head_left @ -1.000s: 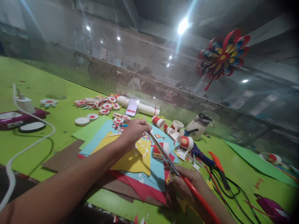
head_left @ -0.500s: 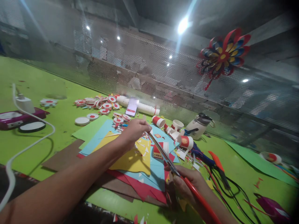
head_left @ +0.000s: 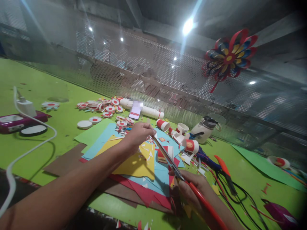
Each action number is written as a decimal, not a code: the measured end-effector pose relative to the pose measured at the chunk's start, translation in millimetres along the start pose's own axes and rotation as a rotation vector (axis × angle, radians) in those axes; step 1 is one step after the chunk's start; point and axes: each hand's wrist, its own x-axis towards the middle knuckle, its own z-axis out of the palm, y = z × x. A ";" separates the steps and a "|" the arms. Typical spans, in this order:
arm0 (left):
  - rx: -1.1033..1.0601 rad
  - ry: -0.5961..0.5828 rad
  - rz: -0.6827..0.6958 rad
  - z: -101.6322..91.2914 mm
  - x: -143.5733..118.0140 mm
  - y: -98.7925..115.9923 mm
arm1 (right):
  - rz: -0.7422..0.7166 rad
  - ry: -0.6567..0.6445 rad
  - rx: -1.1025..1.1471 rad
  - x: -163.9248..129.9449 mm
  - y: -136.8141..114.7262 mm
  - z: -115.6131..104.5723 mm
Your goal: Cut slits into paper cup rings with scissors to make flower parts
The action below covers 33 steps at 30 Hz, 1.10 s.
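Observation:
My right hand (head_left: 195,188) is wrapped round scissors (head_left: 174,167) with red handles, at the lower right. Their long blades point up and left, away from me. At the blade tips, the fingers of my left hand (head_left: 141,134) are pinched together; a small pale bit shows there, too little to name. Beneath both hands lie a yellow sheet (head_left: 134,164) and blue paper (head_left: 163,183), strewn with small white and red scraps. A red and white paper-cup piece (head_left: 163,155) sits just behind the blades.
Several red and white paper discs (head_left: 109,109) lie at the back left near a phone (head_left: 135,110). Cut paper cups (head_left: 192,146) and a pale jug (head_left: 202,130) stand right of centre. An orange and blue glue gun (head_left: 223,167) with black cables lies right; a white cable (head_left: 31,147) runs left.

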 end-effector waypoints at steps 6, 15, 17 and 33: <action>0.022 -0.007 0.018 -0.5 1.2 -1.3 | 0.002 -0.009 0.015 1.9 7.0 1.7; 0.049 0.007 0.005 -3.1 3.3 -1.9 | 0.011 -0.053 0.011 2.2 6.5 4.3; 0.045 0.007 0.023 -3.5 3.4 -1.6 | -0.005 -0.053 0.001 3.0 2.2 4.2; 0.006 -0.006 0.051 -5.0 7.0 -8.1 | 0.175 0.010 0.005 10.5 14.0 15.6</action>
